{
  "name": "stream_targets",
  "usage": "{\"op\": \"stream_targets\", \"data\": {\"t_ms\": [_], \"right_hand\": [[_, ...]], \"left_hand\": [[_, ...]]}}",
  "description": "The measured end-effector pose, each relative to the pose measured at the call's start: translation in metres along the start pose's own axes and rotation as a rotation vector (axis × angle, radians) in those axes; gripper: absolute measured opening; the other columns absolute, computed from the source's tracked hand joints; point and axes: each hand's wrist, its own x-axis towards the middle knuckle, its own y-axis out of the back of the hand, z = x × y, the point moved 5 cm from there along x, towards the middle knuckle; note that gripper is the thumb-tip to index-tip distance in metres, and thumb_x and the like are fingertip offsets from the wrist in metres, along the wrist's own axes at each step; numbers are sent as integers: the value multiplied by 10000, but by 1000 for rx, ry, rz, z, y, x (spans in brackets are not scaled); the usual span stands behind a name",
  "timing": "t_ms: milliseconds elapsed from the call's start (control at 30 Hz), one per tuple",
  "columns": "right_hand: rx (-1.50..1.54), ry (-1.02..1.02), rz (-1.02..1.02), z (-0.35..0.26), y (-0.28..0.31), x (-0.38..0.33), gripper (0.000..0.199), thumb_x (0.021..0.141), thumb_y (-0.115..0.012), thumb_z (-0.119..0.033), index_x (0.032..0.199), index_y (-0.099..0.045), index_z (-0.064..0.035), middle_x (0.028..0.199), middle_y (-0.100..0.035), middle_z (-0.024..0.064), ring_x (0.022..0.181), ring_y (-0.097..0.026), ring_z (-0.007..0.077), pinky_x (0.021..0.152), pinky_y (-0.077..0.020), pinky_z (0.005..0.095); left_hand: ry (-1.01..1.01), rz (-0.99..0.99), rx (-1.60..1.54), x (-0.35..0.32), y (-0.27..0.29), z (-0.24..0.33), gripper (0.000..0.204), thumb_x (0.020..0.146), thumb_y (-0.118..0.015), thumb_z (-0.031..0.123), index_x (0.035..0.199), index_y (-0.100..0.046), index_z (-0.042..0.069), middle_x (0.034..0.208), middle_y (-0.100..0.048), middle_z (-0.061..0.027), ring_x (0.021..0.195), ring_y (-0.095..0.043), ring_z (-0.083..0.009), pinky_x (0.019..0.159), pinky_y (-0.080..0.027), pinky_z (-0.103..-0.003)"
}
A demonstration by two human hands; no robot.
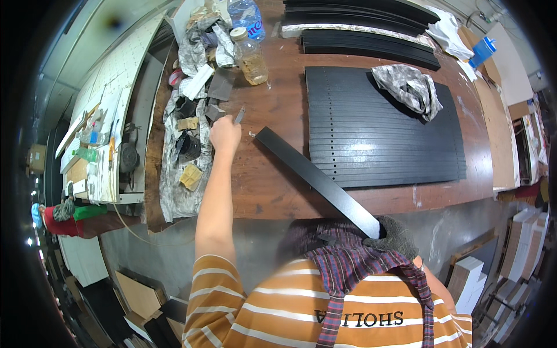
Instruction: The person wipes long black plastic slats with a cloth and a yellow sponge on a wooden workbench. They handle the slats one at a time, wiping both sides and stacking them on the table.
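Observation:
My bare left hand [225, 134] is closed round a small putty knife [239, 115], whose thin grey blade points away from me over the brown table. Just beyond it are dark grey sheets [222, 84] that look like sandpaper. A dark gloved right hand [395, 236], mine, grips the near end of a long black board strip [316, 181]. The strip slants up to the left across the table's front edge, its far end not far right of my left hand. On the left, a stained cloth [180, 200] carries a black cup [188, 144] and yellowish sponge-like blocks [191, 177].
Black strips lie side by side [383, 145] at the right, with a crumpled cloth [409, 90] on top. More black strips [371, 49] are stacked behind. A jar of brownish liquid [251, 61] and a clear bottle [246, 17] stand far left. Another person [67, 217] is at left.

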Motion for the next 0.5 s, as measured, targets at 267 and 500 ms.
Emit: {"op": "stream_targets", "data": {"t_ms": [267, 500], "right_hand": [[-25, 28, -41, -34, -10, 1, 710, 734, -826, -542, 1240, -666, -70, 1077, -709, 200, 973, -692, 372, 847, -538, 455], [212, 68, -183, -34, 3, -27, 588, 836, -770, -422, 1259, -656, -29, 1093, -711, 201, 997, -678, 372, 884, -530, 431]], "left_hand": [[206, -200, -1446, -60, 20, -22, 165, 861, -671, -43, 992, -703, 51, 921, -666, 42, 780, -600, -78, 719, -491, -237], [321, -230, -1736, -98, 29, -5, 214, 904, -675, -36, 1078, -617, 75, 883, -649, -38, 765, -680, -187, 685, -588, -330]]}}
